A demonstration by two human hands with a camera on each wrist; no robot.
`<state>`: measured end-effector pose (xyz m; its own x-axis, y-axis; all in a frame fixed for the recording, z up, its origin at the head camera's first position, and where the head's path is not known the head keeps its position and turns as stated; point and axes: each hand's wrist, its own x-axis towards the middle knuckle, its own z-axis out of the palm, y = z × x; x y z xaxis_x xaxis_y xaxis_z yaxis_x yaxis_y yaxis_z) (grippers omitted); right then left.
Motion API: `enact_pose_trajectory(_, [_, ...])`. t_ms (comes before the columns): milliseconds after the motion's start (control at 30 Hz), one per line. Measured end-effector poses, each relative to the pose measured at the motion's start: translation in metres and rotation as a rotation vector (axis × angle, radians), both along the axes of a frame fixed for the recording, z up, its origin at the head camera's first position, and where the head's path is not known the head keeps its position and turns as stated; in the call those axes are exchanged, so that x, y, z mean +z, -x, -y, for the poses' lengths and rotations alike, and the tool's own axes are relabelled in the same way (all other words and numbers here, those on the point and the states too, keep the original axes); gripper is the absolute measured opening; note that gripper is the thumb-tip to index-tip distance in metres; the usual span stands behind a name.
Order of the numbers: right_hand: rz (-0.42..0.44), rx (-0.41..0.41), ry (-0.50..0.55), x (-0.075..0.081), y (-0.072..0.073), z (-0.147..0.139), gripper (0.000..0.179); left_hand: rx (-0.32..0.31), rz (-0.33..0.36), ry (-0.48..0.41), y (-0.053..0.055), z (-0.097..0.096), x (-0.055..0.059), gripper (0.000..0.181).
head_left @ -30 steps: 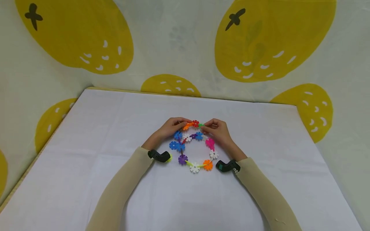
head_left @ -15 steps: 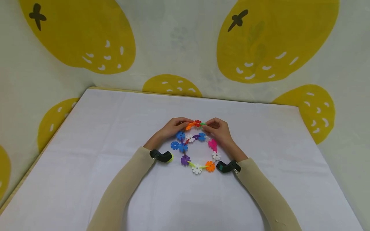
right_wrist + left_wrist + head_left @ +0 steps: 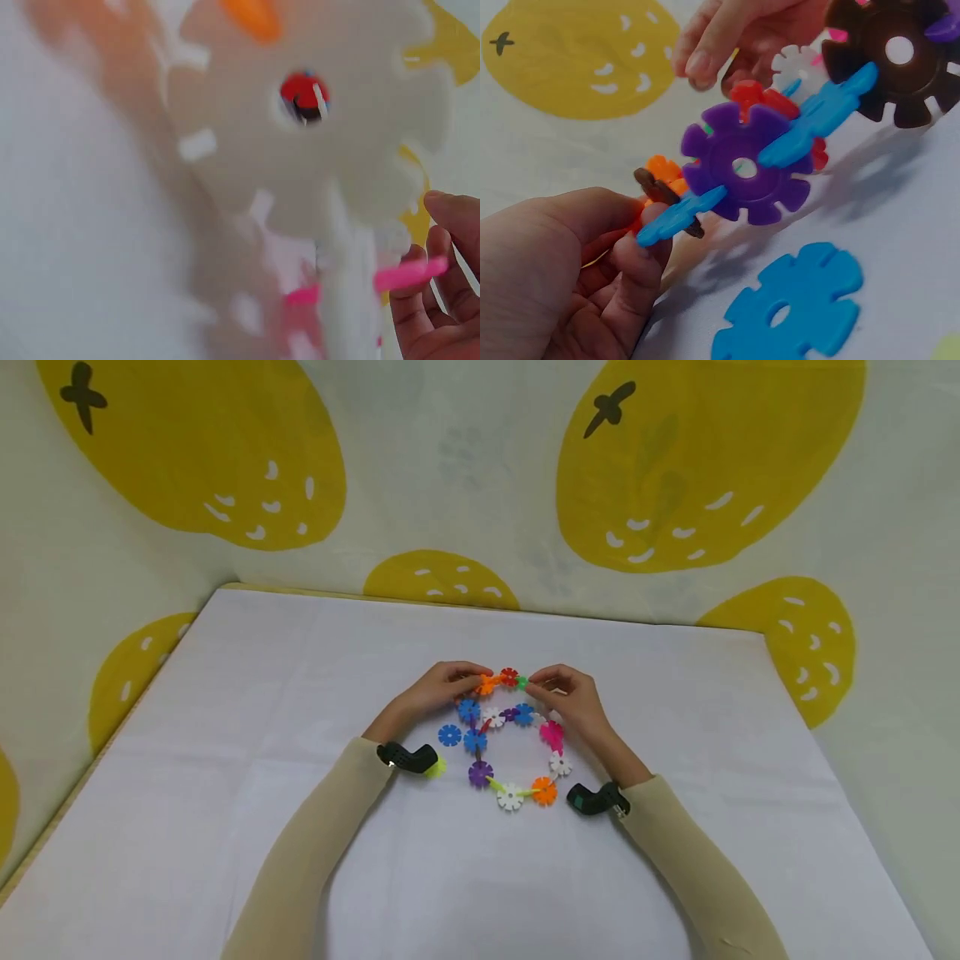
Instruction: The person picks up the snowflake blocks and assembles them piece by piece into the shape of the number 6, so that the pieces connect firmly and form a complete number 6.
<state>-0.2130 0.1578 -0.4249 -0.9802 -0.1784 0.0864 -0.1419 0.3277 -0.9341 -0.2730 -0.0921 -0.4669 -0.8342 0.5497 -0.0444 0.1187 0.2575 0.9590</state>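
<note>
Linked plastic snowflake discs form a colourful ring-shaped chain, with a white disc at its near side. At the far side my left hand pinches the chain by an orange snowflake disc; in the left wrist view, a brown disc and a blue disc sit beside those fingertips. A red disc joins the orange part to a small green snowflake disc, which my right hand pinches between thumb and fingers. In the right wrist view, a blurred white disc covers much of the scene.
A loose blue disc lies left of the chain. Partly behind the left wrist camera is a yellow-green disc. The white-covered table meets a lemon-patterned cloth at the back.
The green disc has turned and shows more of its face between my hands. My left wrist has shifted slightly left, showing more of the yellow-green disc. The loose blue disc now appears farther from the chain.
</note>
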Motion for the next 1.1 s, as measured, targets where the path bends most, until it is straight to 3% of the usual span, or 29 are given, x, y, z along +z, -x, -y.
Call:
enact_pose_trajectory(167, [-0.034, 0.093, 0.040, -0.010, 0.002, 0.003, 0.020, -0.024, 0.042, 0.017, 0.004, 0.003, -0.002, 0.035])
enact_pose_trajectory(300, [-0.059, 0.158, 0.050, -0.007, -0.005, 0.013, 0.017, -0.036, 0.055, 0.008, 0.005, 0.004, -0.003, 0.034])
enact_pose_trajectory(467, [-0.021, 0.250, 0.028, 0.000, -0.013, 0.029, 0.016, -0.043, 0.048, -0.002, 0.005, 0.005, -0.003, 0.034])
enact_pose_trajectory(600, [-0.009, 0.369, 0.001, 0.001, -0.019, 0.044, 0.012, -0.054, 0.021, -0.011, 0.005, 0.006, -0.005, 0.034])
enact_pose_trajectory(767, [-0.004, 0.507, 0.002, -0.005, -0.023, 0.060, 0.011, -0.054, 0.040, -0.046, 0.004, 0.005, -0.005, 0.033])
enact_pose_trajectory(900, [-0.015, 0.543, -0.062, -0.007, -0.024, 0.068, 0.015, -0.056, 0.057, -0.062, 0.004, 0.005, -0.005, 0.033])
enact_pose_trajectory(1100, [0.006, 0.526, -0.206, -0.008, -0.023, 0.077, 0.019, -0.061, 0.066, -0.071, 0.006, 0.006, -0.006, 0.034])
